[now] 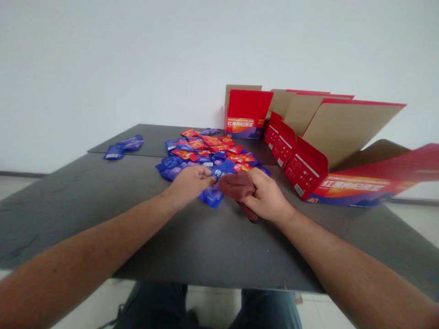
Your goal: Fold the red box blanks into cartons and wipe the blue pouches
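My left hand (pixel 190 183) pinches the edge of a blue sachet (pixel 223 168) with white lettering, at the near side of a heap. My right hand (pixel 269 194) is closed round a folded reddish-brown cloth (pixel 236 185), whose left end comes close to that sachet. Just below, another blue sachet (pixel 211 196) lies on the table, partly covered by my left fingers and the cloth. Behind both hands spreads the heap of red and blue sachets (pixel 206 145), mixed and overlapping.
A few blue sachets (pixel 124 147) lie apart at the left of the dark grey table (pixel 206 246). Along the right stand several open red cartons (pixel 305 169), flaps raised. Another open carton (pixel 245 114) is at the back by the white wall (pixel 137 59).
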{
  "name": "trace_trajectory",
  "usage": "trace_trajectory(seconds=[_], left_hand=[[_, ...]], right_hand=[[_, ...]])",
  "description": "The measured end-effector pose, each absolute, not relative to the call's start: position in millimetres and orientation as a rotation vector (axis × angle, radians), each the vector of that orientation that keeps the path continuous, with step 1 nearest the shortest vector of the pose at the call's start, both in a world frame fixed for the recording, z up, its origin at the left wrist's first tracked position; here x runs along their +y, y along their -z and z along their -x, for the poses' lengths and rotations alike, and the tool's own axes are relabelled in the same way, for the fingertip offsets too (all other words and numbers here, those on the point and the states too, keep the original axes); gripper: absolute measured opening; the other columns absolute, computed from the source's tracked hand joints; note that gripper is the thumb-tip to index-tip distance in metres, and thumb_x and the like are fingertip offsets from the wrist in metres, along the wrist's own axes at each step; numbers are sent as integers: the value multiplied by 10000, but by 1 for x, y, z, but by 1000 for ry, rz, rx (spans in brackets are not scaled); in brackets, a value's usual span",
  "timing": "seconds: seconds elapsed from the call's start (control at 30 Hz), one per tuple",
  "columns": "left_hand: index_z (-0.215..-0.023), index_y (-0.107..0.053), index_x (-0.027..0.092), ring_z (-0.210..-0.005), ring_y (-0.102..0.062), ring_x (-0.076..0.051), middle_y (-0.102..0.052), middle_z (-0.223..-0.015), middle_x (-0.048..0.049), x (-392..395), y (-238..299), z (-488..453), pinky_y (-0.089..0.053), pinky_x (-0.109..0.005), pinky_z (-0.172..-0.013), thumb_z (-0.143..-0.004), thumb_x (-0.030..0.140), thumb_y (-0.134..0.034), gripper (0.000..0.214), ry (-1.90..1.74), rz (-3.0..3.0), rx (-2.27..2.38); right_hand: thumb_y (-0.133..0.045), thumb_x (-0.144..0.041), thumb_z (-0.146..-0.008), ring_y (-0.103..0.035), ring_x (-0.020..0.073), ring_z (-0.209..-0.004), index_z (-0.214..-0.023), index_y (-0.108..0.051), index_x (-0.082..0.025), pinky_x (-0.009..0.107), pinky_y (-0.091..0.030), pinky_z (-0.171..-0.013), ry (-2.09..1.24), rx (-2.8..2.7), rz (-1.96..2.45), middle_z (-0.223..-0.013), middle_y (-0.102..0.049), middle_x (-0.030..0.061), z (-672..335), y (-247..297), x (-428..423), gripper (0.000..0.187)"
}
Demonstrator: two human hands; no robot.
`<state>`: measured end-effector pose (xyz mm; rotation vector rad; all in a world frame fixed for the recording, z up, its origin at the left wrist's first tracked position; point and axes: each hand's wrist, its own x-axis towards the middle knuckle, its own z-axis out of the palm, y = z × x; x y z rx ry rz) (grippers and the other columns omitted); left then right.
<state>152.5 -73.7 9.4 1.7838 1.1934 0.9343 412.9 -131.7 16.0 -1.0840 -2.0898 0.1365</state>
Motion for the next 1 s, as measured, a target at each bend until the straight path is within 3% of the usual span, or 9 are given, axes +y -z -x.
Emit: trace_trajectory(seconds=[0.17,0.47,0.67,0.83,1.0], left_hand=[[-902,-703,182,-638,-603,-155,-728,-785,-38,-76,19,-166,-450,-266,-581,-903,548,-742,368,-897,-1719,1071],[-817,-593,205,-717,-523,-146,-590,-764,19,-78,29,-154,-429,-263,-660,-959,421,-674,271,-931,-1779,967],[-814,-570,209,-723,-515,-153,-577,-759,17,-80,29,-153,-418,-271,-669,-917,382,-695,237,-923,-1681,851],[-822,-606,195,-777,-533,-167,-606,-809,-5,-79,27,-151,-438,-291,-721,-912,377,-679,215,-886,-1725,822],[-805,-585,200,-750,-515,-157,-583,-777,10,-80,27,-150,-416,-288,-710,-928,376,-685,237,-877,-1768,796]], right_hand=[[-652,-169,-816,-630,239,-895,-890,-540,-255,349,-517,-787,-74,-2117,1107,-908,-662,47,-413,-16,-131,160],[-638,-131,-814,-656,236,-895,-937,-603,-237,350,-529,-787,-64,-2163,1221,-925,-679,46,-413,-18,-134,166],[-659,-130,-831,-671,236,-895,-933,-611,-243,349,-538,-781,-19,-2176,1276,-928,-673,41,-409,-26,-144,160],[-654,-97,-849,-718,244,-1009,-1086,-674,-233,345,-574,-840,-117,-2403,1126,-1104,-743,72,-403,-24,-153,274],[-642,-88,-824,-679,239,-881,-978,-636,-228,343,-543,-753,37,-2192,1272,-936,-684,51,-404,-23,-150,207]])
